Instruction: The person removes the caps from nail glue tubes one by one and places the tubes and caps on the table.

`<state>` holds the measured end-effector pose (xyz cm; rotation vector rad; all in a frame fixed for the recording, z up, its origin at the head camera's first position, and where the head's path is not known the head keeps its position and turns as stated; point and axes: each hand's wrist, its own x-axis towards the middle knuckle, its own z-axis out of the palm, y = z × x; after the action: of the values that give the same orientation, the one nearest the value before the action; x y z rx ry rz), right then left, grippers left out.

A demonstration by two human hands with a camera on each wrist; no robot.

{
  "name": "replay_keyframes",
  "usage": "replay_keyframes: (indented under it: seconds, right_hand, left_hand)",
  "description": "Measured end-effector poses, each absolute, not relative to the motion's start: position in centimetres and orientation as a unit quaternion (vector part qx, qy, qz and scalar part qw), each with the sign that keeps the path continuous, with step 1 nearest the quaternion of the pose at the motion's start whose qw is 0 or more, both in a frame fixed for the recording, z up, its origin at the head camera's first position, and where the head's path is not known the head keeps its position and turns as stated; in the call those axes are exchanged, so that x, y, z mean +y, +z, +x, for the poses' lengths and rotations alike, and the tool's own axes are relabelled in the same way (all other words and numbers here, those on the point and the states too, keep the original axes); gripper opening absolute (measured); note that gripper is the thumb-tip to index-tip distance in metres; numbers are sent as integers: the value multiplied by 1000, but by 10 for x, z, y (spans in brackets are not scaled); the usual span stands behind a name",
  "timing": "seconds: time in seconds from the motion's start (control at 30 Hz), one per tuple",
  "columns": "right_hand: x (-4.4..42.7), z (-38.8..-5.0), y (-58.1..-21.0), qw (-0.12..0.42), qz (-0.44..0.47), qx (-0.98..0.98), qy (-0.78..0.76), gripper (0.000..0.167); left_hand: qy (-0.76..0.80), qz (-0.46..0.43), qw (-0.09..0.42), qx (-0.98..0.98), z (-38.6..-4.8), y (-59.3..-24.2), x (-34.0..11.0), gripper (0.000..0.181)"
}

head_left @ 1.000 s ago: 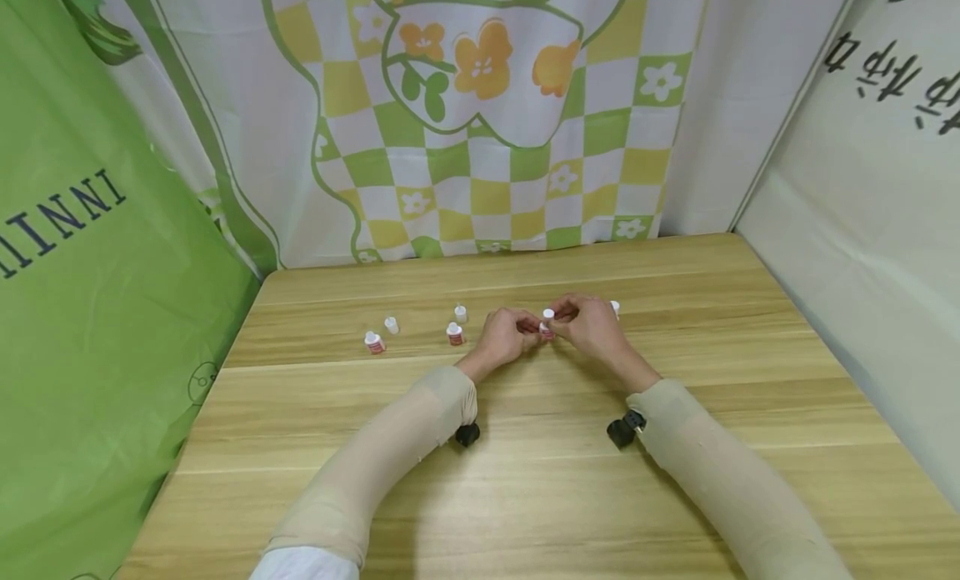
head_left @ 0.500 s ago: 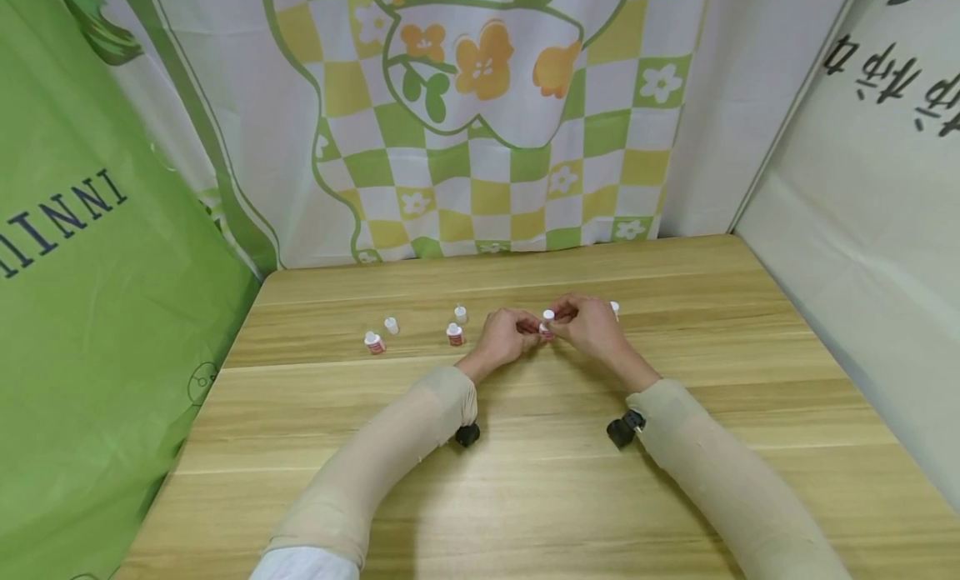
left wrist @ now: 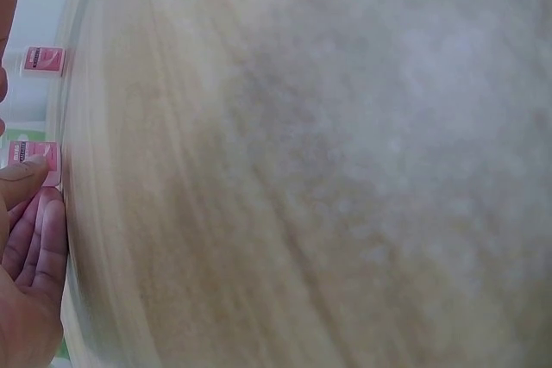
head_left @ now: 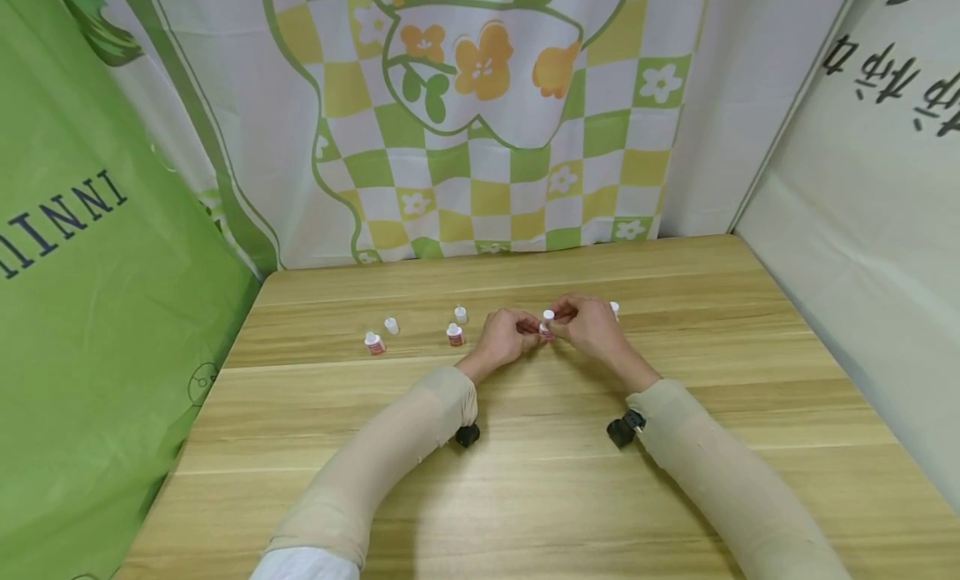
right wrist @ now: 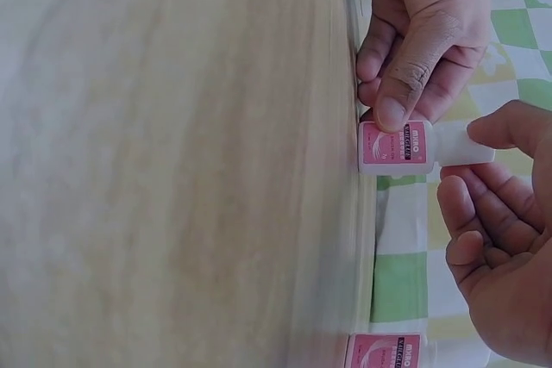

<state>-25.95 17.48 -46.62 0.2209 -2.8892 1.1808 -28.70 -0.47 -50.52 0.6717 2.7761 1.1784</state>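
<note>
A small nail glue bottle (right wrist: 394,148) with a pink label stands upright on the table, a white cap (right wrist: 466,144) on its top. My left hand (head_left: 504,337) pinches the bottle's body between thumb and fingers. From the other side, my right hand (head_left: 596,326) grips the white cap, thumb opposite the fingers. In the left wrist view the left thumb lies on the held bottle's label (left wrist: 36,154). Partly hidden behind my right hand is another bottle, whose white top (head_left: 615,308) shows in the head view; its pink label (right wrist: 384,352) appears in the right wrist view.
Left of my hands stand two more bottles, one at far left (head_left: 375,343) and one nearer (head_left: 455,335), both with white tops. Behind each sits a loose white cap, the left one (head_left: 392,325) and the right one (head_left: 461,314). Patterned cloth (head_left: 480,197) hangs behind the wooden table (head_left: 525,497).
</note>
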Motion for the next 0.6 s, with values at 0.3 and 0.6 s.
replay_keyframes:
  seconds: [0.3, 0.6]
  right_hand:
    - [175, -260, -468, 14, 71, -924, 375, 23]
    - [175, -259, -467, 14, 70, -924, 375, 24]
  left_hand:
    - [379, 218, 28, 899, -286, -505, -5, 15]
    - [376, 213, 27, 901, -287, -507, -4, 14]
